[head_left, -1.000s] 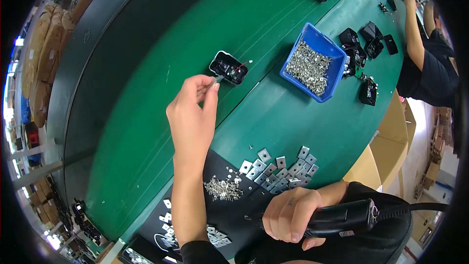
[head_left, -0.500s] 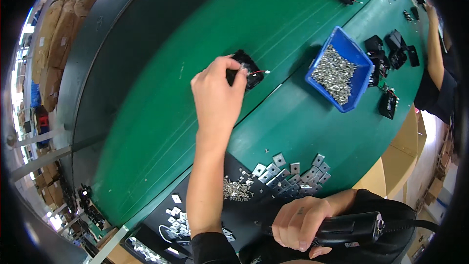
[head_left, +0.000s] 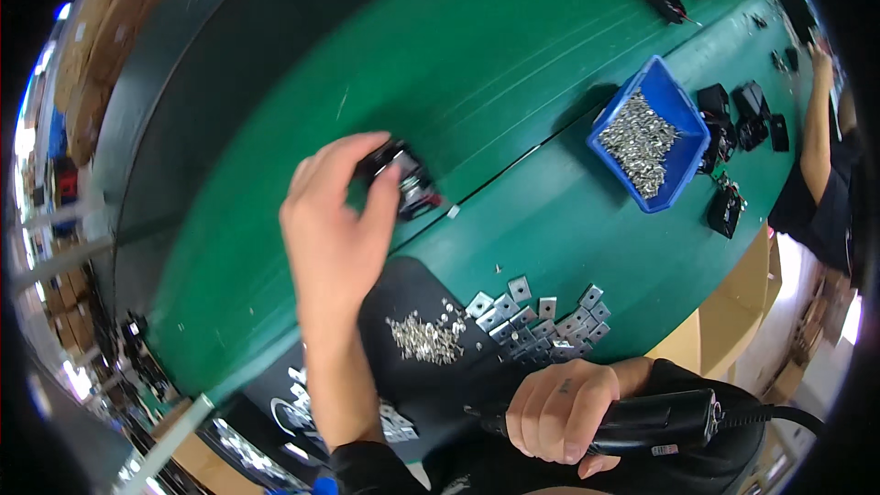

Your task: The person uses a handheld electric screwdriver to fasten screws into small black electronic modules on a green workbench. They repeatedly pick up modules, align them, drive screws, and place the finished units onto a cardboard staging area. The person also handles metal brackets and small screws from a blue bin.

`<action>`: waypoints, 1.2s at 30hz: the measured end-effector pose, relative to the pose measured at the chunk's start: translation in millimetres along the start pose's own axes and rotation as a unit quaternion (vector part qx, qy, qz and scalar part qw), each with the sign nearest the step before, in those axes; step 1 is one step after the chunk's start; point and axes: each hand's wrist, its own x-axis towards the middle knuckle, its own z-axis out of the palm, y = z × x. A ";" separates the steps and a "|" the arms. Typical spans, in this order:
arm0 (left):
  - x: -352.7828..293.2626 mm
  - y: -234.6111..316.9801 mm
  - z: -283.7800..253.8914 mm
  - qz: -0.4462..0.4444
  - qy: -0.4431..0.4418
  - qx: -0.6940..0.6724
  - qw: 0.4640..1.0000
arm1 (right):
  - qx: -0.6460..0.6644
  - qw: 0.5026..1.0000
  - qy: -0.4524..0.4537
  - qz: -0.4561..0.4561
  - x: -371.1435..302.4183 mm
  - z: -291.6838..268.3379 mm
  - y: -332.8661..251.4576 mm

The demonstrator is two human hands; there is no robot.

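We take this place for a factory assembly workshop. We see a long, smooth green worktop (head_left: 477, 64) running away from us, and on it parts lie in quantity: a blue plastic bin (head_left: 676, 108) holding small silvery metal fasteners (head_left: 635, 148), a cluster of flat, square grey metal plates (head_left: 576, 325) with holes, and several black plastic housings (head_left: 753, 133). In our right hand (head_left: 561, 412) is a black, barrel-shaped corded tool (head_left: 655, 426). We share the worktop with a co-worker (head_left: 814, 211) in a dark top, one arm over the far end. Around us stand an open tan cardboard carton (head_left: 724, 330) and, along the left, long brown bundles (head_left: 101, 41) and stacked brown boxes (head_left: 66, 289).
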 end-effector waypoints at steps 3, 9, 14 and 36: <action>-61.0 -4.6 -49.0 -0.072 0.024 0.075 0.994 | 0.009 1.000 -0.002 0.018 -0.3 0.1 2.9; -191.5 -31.5 -71.3 -0.226 0.034 0.076 0.971 | -0.026 0.995 -0.098 0.019 -5.4 -9.4 19.2; -232.2 -31.2 -71.3 -0.150 0.153 0.028 0.976 | -0.091 0.995 -0.045 -0.011 -7.2 5.9 30.7; -304.6 -16.0 -49.5 0.072 0.075 -0.208 0.972 | -0.095 0.995 0.000 -0.001 -28.5 82.3 76.3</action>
